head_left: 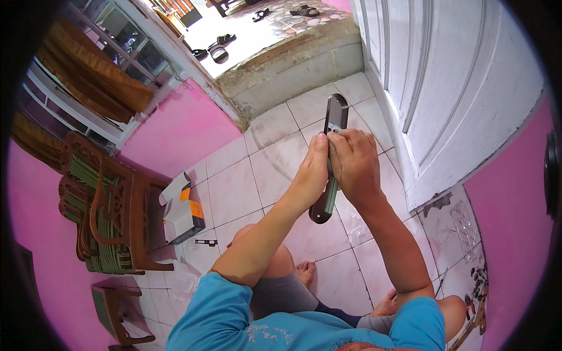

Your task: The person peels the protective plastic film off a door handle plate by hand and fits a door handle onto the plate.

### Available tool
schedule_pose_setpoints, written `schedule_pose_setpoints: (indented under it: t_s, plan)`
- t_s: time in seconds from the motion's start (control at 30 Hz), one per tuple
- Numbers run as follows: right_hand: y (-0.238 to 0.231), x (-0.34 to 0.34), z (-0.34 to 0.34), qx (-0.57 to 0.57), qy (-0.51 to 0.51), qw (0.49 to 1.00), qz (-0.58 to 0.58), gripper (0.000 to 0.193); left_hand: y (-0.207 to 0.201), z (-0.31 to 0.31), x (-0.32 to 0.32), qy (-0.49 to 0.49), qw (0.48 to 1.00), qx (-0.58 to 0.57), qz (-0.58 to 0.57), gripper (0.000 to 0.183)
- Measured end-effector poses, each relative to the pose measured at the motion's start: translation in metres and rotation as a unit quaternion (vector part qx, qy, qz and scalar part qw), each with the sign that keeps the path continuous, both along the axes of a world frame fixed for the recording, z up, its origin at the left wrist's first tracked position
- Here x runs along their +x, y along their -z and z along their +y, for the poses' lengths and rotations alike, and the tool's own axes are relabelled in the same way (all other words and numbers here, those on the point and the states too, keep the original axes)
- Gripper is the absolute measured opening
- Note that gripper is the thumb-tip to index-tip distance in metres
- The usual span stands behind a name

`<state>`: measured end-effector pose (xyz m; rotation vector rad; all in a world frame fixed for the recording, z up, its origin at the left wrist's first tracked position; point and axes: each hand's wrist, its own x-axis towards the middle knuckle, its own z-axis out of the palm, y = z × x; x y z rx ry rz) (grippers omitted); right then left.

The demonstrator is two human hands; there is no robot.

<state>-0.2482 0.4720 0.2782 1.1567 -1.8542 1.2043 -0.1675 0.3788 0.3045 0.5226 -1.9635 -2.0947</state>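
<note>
A long dark door handle plate (pixel 336 111) with rounded ends is held up in front of me, over the tiled floor. Its upper end points away from me and its lower end slants toward my legs. My left hand (pixel 315 169) grips it from the left around the middle, thumb along its face. On the other side my right hand (pixel 354 161) closes around the same stretch, fingers bent against the plate. A small silvery part (pixel 333 127) shows just above the fingertips. My hands hide the middle of the plate.
A white door (pixel 433 88) stands open at the right. On the left are an open cardboard box (pixel 186 217), a small metal lock plate (pixel 206 242) and a carved wooden chair (pixel 123 216). Tools (pixel 477 310) and clear plastic (pixel 463 228) lie at the right; a raised step (pixel 293 73) lies ahead.
</note>
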Motion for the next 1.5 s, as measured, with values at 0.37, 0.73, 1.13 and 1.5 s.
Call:
schedule_pose_setpoints:
  t_s: [0.37, 0.73, 1.13, 1.5]
  plan:
    - [0.001, -0.002, -0.003, -0.041, -0.016, 0.998, 0.036, 0.022, -0.002, -0.001, 0.000, -0.019, 0.999, -0.045, -0.022, 0.041]
    - [0.002, -0.003, -0.002, -0.063, -0.096, 0.993, -0.022, 0.021, -0.007, -0.001, -0.001, -0.039, 0.998, -0.039, -0.017, 0.045]
    - [-0.053, -0.015, 0.039, 0.051, -0.061, 0.953, -0.293, 0.012, -0.051, -0.037, 0.008, -0.080, 0.991, 0.049, 0.091, 0.059]
    - [-0.044, -0.015, 0.032, -0.065, -0.114, 0.964, -0.230, 0.027, -0.036, -0.011, 0.000, -0.050, 0.992, 0.058, 0.103, 0.056]
